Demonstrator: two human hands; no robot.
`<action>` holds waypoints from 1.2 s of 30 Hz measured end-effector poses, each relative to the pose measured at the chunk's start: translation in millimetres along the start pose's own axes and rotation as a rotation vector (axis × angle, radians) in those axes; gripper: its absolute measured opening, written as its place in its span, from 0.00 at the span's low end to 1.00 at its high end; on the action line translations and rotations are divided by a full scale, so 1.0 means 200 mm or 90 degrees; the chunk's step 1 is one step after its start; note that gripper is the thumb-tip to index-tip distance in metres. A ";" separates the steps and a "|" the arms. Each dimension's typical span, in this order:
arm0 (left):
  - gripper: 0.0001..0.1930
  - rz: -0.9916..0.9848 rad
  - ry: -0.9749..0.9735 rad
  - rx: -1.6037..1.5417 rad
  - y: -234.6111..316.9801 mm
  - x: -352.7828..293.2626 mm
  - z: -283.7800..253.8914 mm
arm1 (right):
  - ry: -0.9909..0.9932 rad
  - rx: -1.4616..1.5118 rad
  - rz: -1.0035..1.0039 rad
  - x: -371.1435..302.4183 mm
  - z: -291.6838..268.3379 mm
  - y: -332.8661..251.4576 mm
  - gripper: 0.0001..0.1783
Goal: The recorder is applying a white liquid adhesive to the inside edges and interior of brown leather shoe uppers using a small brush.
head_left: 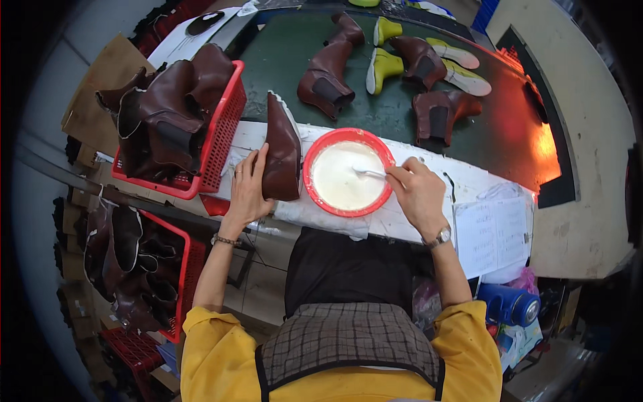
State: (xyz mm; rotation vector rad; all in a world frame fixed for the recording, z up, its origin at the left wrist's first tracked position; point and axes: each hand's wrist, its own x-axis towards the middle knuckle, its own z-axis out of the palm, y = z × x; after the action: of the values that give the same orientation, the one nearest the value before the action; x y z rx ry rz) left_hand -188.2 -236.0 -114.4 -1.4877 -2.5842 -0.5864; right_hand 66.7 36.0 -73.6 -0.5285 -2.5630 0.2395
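My left hand (250, 189) grips the side of a brown leather boot upper (281, 157) lying on the white work board, its fingers along the left edge. A pale strip runs down the boot's right edge. My right hand (420, 194) pinches the handle of a white tool (370, 173), perhaps a brush; its working end dips into creamy white liquid (338, 175). The liquid fills a red plastic bowl (310, 175) just right of the boot.
Red baskets (224, 124) of brown boot uppers stand at left. Across the green belt (268, 63) lie boot uppers (327, 77) and yellow-green shoe lasts (383, 70). An orange glow lights the belt's right end. Written sheets (492, 231) and a blue flask (506, 305) sit at right.
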 end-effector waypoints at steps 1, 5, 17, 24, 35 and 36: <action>0.61 -0.006 0.033 -0.070 -0.02 -0.02 -0.01 | 0.001 0.006 -0.014 0.00 -0.02 -0.02 0.06; 0.59 -0.003 0.111 -0.155 0.07 -0.06 -0.20 | 0.007 0.017 0.072 -0.09 -0.06 0.03 0.09; 0.61 0.129 -0.024 -0.474 0.29 -0.16 -0.33 | 0.171 0.458 0.016 0.33 -0.09 0.00 0.09; 0.68 0.077 0.146 -0.513 0.34 -0.08 -0.23 | 0.133 0.481 0.021 0.06 -0.11 -0.03 0.13; 0.57 0.282 0.374 -0.269 0.42 0.25 -0.20 | 0.195 0.452 0.031 0.08 -0.12 -0.04 0.13; 0.57 0.306 0.414 -0.248 0.42 0.27 -0.20 | 0.178 0.440 0.005 0.07 -0.12 -0.05 0.14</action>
State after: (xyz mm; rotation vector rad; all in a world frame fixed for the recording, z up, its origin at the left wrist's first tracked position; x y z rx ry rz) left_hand -148.9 -168.9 -39.6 -1.5849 -1.6185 -1.2838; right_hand 65.7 34.3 -44.1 -0.2768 -2.0286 0.9345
